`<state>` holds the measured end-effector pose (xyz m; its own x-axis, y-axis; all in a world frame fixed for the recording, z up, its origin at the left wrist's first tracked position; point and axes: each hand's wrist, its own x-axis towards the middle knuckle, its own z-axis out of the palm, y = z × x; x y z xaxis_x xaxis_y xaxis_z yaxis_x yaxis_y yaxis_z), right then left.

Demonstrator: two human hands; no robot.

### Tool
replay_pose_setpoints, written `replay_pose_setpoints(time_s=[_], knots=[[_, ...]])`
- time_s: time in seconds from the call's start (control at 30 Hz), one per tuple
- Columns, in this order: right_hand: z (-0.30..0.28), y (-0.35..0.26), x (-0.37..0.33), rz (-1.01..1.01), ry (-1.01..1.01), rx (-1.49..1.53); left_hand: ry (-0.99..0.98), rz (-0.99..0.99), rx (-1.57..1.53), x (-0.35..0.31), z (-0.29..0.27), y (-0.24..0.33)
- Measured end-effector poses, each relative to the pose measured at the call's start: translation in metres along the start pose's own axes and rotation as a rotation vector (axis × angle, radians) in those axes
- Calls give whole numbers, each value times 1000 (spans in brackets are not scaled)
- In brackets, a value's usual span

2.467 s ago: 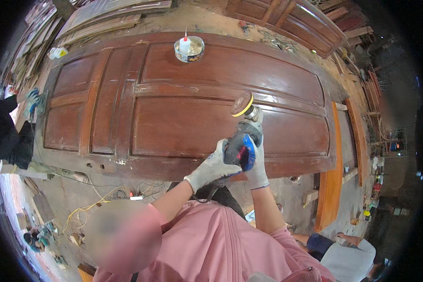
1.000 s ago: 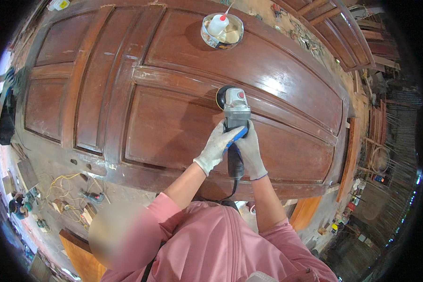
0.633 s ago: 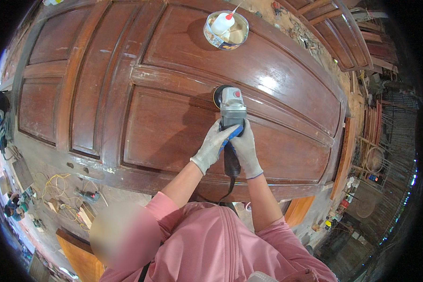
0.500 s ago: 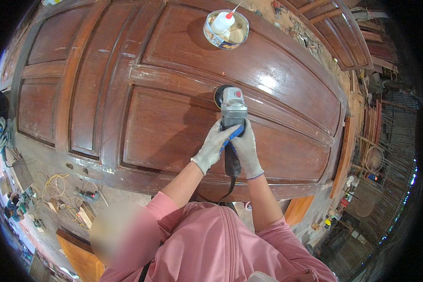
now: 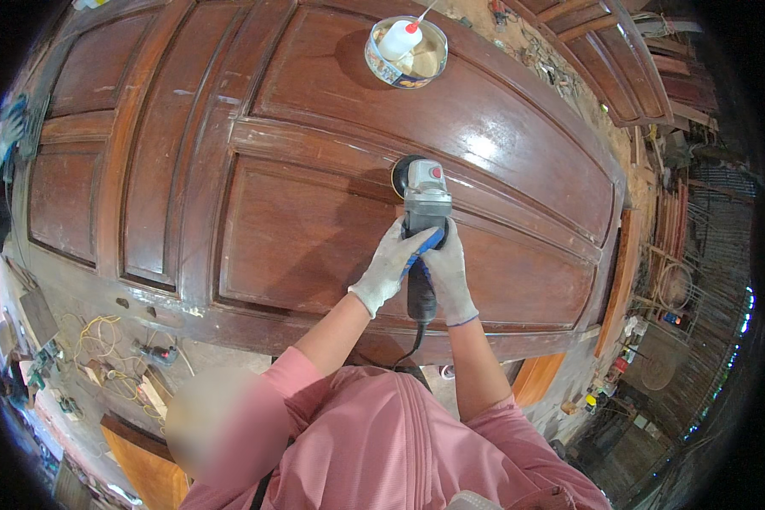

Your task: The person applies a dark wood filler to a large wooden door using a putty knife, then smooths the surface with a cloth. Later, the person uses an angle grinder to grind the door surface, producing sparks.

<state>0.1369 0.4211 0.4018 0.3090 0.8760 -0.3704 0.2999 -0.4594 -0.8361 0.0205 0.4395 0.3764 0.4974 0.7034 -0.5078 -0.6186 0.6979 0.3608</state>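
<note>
Both my hands, in white work gloves with blue palms, grip an angle grinder [image 5: 427, 204] with a silver head and dark grey body. My left hand [image 5: 395, 262] wraps the body from the left, and my right hand [image 5: 449, 270] closes round it from the right. The grinder's round disc [image 5: 406, 178] is at the raised moulding between two panels of a large brown wooden door [image 5: 306, 229] lying flat. Whether the disc presses on the wood is hard to make out. A black cord runs from the grinder's rear toward my body.
A round tin [image 5: 406, 72] with a white red-tipped squeeze bottle [image 5: 399, 41] in it stands on the door's far part. At the far left is another person's gloved hand [image 5: 10, 127]. Yellow cable [image 5: 98, 336] and a power tool [image 5: 157, 353] lie on the floor at left.
The grinder and my hands have shifted very slightly right along the moulding. At the left edge, the other person's gloved hand has moved farther away, up beside the door.
</note>
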Motion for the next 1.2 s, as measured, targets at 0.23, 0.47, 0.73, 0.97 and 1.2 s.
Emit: replay_pose_setpoints(time_s=[0.23, 0.47, 0.73, 0.97, 1.2], knots=[[3, -1, 1, -45, -33, -25, 12, 20, 6, 0, -7, -3], [0, 0, 0, 10, -17, -20, 11, 9, 31, -1, 0, 0], [3, -6, -2, -9, -2, -78, -3, 7, 40, -2, -5, -3], [2, 0, -1, -53, -34, -66, 14, 14, 57, -1, -9, -6], [0, -1, -3, -29, -17, -56, -10, 0, 27, -4, -6, -5]])
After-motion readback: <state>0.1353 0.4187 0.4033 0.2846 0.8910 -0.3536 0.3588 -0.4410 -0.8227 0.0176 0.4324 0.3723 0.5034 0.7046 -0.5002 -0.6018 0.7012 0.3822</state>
